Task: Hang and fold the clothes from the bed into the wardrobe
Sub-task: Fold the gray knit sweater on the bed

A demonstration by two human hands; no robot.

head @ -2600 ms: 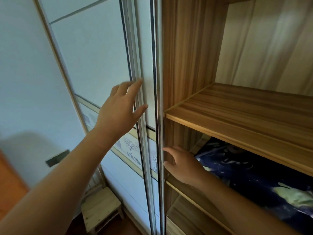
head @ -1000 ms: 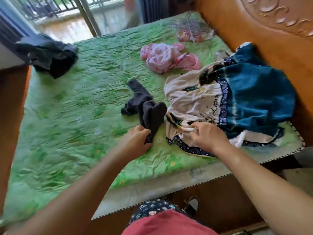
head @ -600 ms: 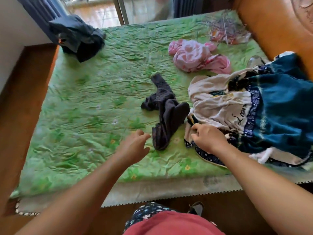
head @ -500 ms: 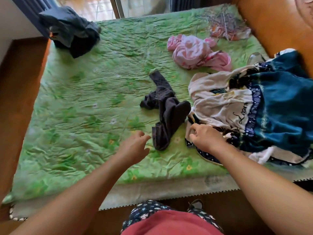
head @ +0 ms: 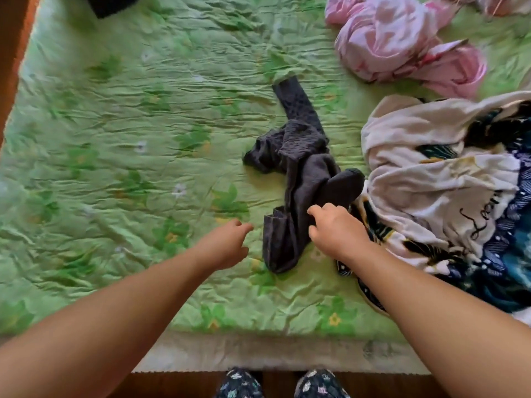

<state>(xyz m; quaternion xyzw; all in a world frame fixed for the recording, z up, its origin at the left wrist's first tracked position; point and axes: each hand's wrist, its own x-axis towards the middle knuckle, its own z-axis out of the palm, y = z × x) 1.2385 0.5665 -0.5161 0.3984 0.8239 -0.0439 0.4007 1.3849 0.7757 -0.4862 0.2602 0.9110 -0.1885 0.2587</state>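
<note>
Dark garment point(head: 301, 179) lies crumpled near the foot of the bed point(head: 115, 139), one narrow end stretched away across the wrinkled green, flower-printed cover. A person leans over the bed with both bare arms extended. The right hand point(head: 336, 231) sits on the dark garment's lower right side, its fingers curled into the cloth and gripping it. The left hand point(head: 224, 245) hovers just left of the same piece, fingers loosely bent, thumb apart, holding nothing and not touching the fabric.

Just right of the dark garment, and touching it, spreads a white-and-blue pile point(head: 445, 182) of patterned clothing with dark script lettering on one fold; it runs to the right edge of view. A pink garment point(head: 402, 44) is bunched at the far right of the bed, apart from the others. A black item point(head: 112, 4) is cut off at the top left. Below the pale mattress edge point(head: 258, 354), patterned trouser legs point(head: 240, 383) stand on a wooden floor point(head: 11, 53).
</note>
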